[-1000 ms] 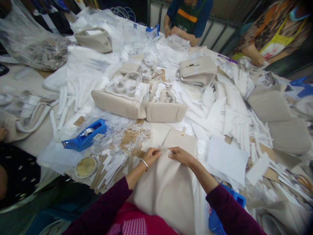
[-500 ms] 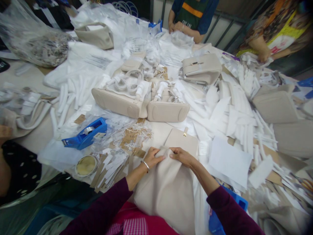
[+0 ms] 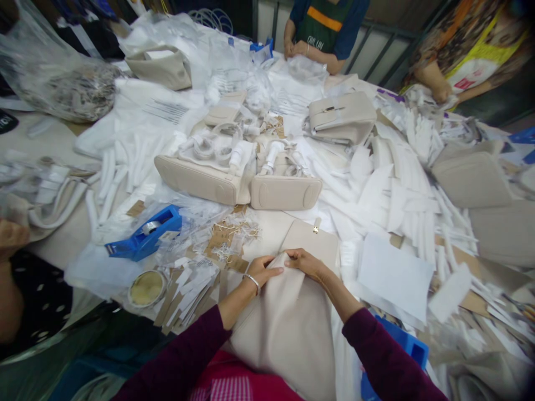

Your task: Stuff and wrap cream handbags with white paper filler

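A large beige leather handbag (image 3: 288, 328) lies at the table's near edge against my lap. My left hand (image 3: 264, 271), with a silver bangle at its wrist, pinches the bag's far edge. Close beside it, my right hand (image 3: 304, 263) grips the same edge between thumb and fingers. The leather is bunched into folds between and below the hands. Just beyond them lies the bag's flat flap (image 3: 311, 239) with a small gold clasp (image 3: 316, 225). What lies under my fingertips is hidden.
Two wrapped beige bags (image 3: 286, 192) stand ahead. On the left are a blue tape dispenser (image 3: 144, 233), a round tub (image 3: 146, 288) and paper tags (image 3: 190, 292). White sheets (image 3: 395, 275) and padding strips (image 3: 401, 206) cover the right. Co-workers' hands (image 3: 298, 49) are across the table.
My hands stay on the bag's edge and have drawn slightly closer together, the right one shifting a little left. The whole view has shifted slightly.
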`<state>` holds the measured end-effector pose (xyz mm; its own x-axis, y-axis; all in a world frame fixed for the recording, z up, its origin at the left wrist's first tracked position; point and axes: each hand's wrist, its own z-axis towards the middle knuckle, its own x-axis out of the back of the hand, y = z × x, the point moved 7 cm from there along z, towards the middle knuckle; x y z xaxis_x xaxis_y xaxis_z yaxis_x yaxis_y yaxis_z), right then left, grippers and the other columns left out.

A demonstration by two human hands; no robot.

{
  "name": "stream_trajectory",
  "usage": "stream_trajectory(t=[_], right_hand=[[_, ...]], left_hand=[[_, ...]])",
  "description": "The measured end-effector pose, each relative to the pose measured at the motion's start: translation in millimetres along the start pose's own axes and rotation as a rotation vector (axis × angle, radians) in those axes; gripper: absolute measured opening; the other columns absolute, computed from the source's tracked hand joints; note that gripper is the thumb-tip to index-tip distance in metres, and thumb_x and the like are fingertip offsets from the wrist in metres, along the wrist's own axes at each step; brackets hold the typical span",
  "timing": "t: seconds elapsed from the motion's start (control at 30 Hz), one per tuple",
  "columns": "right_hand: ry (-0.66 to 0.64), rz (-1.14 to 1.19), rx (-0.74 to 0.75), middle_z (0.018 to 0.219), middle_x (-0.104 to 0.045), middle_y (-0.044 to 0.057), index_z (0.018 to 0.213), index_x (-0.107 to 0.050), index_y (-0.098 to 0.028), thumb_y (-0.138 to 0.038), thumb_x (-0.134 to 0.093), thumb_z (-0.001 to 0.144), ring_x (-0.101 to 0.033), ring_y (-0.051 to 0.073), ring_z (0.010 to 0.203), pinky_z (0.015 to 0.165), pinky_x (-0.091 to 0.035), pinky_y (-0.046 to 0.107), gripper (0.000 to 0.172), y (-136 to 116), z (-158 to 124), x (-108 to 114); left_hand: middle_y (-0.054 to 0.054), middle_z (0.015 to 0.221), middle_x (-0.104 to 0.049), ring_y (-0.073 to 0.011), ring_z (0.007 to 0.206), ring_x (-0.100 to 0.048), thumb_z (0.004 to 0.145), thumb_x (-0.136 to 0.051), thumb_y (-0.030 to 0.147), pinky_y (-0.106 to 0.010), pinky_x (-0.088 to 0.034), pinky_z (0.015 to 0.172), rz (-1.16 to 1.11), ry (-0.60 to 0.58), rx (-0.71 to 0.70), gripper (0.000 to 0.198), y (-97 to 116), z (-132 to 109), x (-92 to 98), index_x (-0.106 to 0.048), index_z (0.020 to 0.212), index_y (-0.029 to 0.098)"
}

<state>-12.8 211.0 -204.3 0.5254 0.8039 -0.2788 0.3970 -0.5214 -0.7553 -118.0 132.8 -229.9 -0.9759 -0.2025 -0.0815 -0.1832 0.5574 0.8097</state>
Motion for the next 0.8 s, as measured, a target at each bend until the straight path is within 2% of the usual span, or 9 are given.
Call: stream_trajectory(t=[0.17,0.27,0.37,0.43,0.5,0.6,0.67,0.7,0.8], right_hand=[[0.009,-0.110,-0.008,0.073,-0.065,0.001,0.080,-0.063,-0.014,-0.038,-0.067,0.062,-0.056,0.014,0.062,0.062,-0.045,0.027,0.030,12.3,20.5,11.5],[0.054,-0.226,0.081,0.078,-0.065,0.001,0.078,-0.062,-0.014,-0.031,-0.063,0.064,-0.058,0.015,0.071,0.070,-0.046,0.028,0.022,8.3,32.7,15.5],[0.269,-0.411,0.191,0.084,-0.064,0.003,0.078,-0.060,-0.016,-0.021,-0.056,0.065,-0.058,0.017,0.082,0.082,-0.044,0.031,0.015,-9.1,30.1,23.3],[0.551,-0.484,0.245,0.091,-0.063,0.005,0.084,-0.059,-0.018,-0.019,-0.051,0.068,-0.057,0.017,0.085,0.083,-0.043,0.033,0.018,-21.6,7.5,36.0],[0.863,-0.470,0.312,0.102,-0.060,0.007,0.096,-0.056,-0.019,-0.022,-0.046,0.073,-0.056,0.018,0.087,0.083,-0.044,0.034,0.025,-26.7,-35.2,49.4],[1.241,-0.425,0.300,0.111,-0.053,0.011,0.105,-0.052,-0.019,-0.031,-0.047,0.077,-0.054,0.020,0.093,0.081,-0.046,0.035,0.031,-5.8,-111.6,60.3],[1.348,-0.384,0.169,0.108,-0.051,0.013,0.106,-0.051,-0.017,-0.039,-0.053,0.074,-0.054,0.023,0.090,0.079,-0.047,0.038,0.038,24.3,-147.1,57.9],[1.344,-0.335,0.095,0.106,-0.052,0.013,0.105,-0.050,-0.016,-0.042,-0.057,0.072,-0.055,0.023,0.086,0.078,-0.047,0.039,0.043,41.0,-156.6,53.7],[1.210,-0.157,-0.022,0.097,-0.056,0.012,0.103,-0.049,-0.016,-0.047,-0.062,0.067,-0.057,0.025,0.083,0.078,-0.047,0.040,0.049,77.6,-158.1,31.5]], left_hand=[[-0.007,0.093,-0.067,-0.0205,0.074,-0.061,0.055,-0.074,0.031,-0.031,-0.048,0.065,-0.006,0.012,0.098,0.036,-5.1,13.9,2.2,-0.064,0.086,0.017],[-0.006,0.087,-0.065,-0.0195,0.069,-0.060,0.052,-0.075,0.030,-0.031,-0.047,0.063,0.021,0.048,0.137,0.035,-10.1,25.8,0.7,-0.062,0.083,0.018],[-0.003,0.079,-0.063,-0.0179,0.066,-0.057,0.053,-0.074,0.033,-0.030,-0.046,0.061,0.057,0.116,0.140,0.031,-15.2,33.4,-0.4,-0.059,0.077,0.019],[-0.003,0.076,-0.062,-0.0167,0.064,-0.056,0.056,-0.072,0.036,-0.029,-0.045,0.059,0.079,0.141,0.127,0.029,-17.7,34.7,-1.3,-0.057,0.075,0.019],[-0.003,0.076,-0.062,-0.0155,0.062,-0.054,0.058,-0.070,0.037,-0.028,-0.045,0.057,0.110,0.147,0.097,0.028,-18.7,34.2,-1.8,-0.056,0.074,0.018],[-0.002,0.079,-0.061,-0.0143,0.063,-0.053,0.061,-0.066,0.034,-0.026,-0.044,0.057,0.171,0.149,0.023,0.025,-17.6,34.0,-1.1,-0.054,0.075,0.018],[-0.001,0.077,-0.060,-0.0140,0.063,-0.051,0.062,-0.063,0.034,-0.025,-0.044,0.057,0.213,0.147,-0.015,0.022,-17.2,35.2,-1.0,-0.052,0.073,0.019],[-0.001,0.075,-0.059,-0.0141,0.063,-0.051,0.063,-0.062,0.035,-0.026,-0.044,0.057,0.227,0.144,-0.029,0.021,-17.1,35.8,-1.4,-0.051,0.072,0.019],[-0.001,0.074,-0.058,-0.0152,0.064,-0.052,0.063,-0.061,0.038,-0.027,-0.045,0.059,0.245,0.154,-0.073,0.022,-13.8,34.0,-1.3,-0.050,0.072,0.020]])
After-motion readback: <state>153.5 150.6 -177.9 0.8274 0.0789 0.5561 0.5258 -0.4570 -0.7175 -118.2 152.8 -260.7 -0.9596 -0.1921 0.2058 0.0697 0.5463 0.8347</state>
